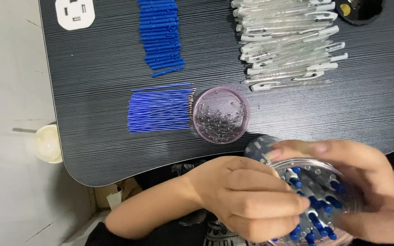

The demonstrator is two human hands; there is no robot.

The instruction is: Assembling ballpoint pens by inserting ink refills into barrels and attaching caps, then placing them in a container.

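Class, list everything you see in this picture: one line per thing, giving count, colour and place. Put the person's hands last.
Table: one, black, ridged, filling most of the view.
Socket plate: one, white, top left of table.
Short blue caps: a stack, too many to count, top centre.
Thin refills: a bundle, blue, table centre.
Round dish: one, pink, clear, holding tiny metal bits, right of refills.
Pen barrels: a pile, clear and white, top right.
Dark round object: one, top right corner.
Cup: one, cream, left of table.
Perforated holder: one, clear, blue-tipped pieces inside, between both hands.
Left hand: touches holder.
Right hand: grip on holder.
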